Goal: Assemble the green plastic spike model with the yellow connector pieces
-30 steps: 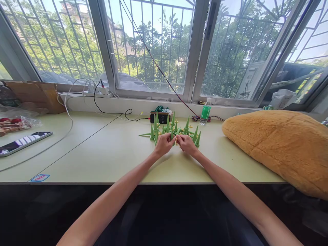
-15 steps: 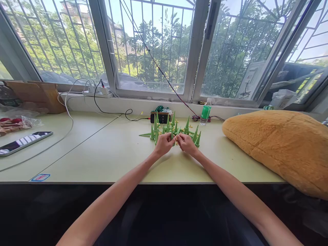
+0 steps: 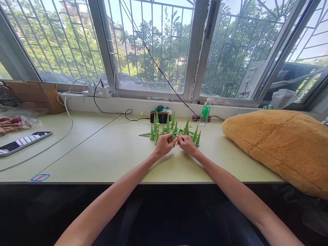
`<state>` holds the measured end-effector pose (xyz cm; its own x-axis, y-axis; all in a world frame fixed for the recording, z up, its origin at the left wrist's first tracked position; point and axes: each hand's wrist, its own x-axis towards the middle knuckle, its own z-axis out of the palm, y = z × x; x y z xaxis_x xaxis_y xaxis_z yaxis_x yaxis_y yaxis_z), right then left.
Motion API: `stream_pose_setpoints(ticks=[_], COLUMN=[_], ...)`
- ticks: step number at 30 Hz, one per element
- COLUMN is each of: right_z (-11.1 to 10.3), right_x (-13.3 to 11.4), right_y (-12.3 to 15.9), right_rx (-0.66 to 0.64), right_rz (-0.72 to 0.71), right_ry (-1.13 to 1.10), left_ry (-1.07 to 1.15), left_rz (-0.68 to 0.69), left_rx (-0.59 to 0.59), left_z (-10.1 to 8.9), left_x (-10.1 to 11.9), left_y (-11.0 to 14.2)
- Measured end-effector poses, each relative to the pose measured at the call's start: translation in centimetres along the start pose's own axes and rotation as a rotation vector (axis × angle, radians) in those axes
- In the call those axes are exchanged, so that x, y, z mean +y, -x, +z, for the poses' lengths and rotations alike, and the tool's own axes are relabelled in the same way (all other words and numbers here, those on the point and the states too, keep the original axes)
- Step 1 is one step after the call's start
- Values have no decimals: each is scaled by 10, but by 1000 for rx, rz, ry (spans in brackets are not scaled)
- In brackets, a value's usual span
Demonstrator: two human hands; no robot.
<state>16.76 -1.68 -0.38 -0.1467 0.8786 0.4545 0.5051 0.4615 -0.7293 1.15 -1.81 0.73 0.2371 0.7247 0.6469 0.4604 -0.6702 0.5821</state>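
My left hand (image 3: pixel 164 145) is closed around a green cone-shaped watering spike (image 3: pixel 173 134), which points upward between the fingers. Beside it, my right hand (image 3: pixel 186 143) is pinched shut, its fingertips close to the spike's side. A bit of a small yellow valve (image 3: pixel 176 142) shows at those fingertips, mostly hidden by them. Behind both hands stand several more green watering spikes (image 3: pixel 186 125), many upright and one lying flat (image 3: pixel 145 134) at the left. Small yellow pieces (image 3: pixel 190 126) are scattered among them.
Behind the spikes, a phone (image 3: pixel 164 118) with digits on its screen leans upright. A green-labelled bottle (image 3: pixel 205 112) stands near the sill. A large brown plush cushion (image 3: pixel 276 147) covers the right side. At left lie another phone (image 3: pixel 25 143), a white cable (image 3: pixel 67 131) and a cardboard box (image 3: pixel 52 97).
Both hands stay in nearly the same place. The spike in my left hand and the right fingertips shift only very slightly.
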Motion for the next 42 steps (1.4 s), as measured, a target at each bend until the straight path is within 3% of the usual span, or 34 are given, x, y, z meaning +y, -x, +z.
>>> stream_pose_setpoints(ticks=[8,14,42], right_z=[4,3,1], right_x=[3,7,-2], right_y=[-1,0,3], right_rx=[27,-42,-28], right_rz=[11,15,-41], right_ry=[-98,-198,-80], left_ry=[-18,-23,32], left_rz=[-17,-63,-16], left_rx=[26,50,21], left_z=[-1,0,-5], left_x=[1,0,-2], left_y=[-1,-2,-2])
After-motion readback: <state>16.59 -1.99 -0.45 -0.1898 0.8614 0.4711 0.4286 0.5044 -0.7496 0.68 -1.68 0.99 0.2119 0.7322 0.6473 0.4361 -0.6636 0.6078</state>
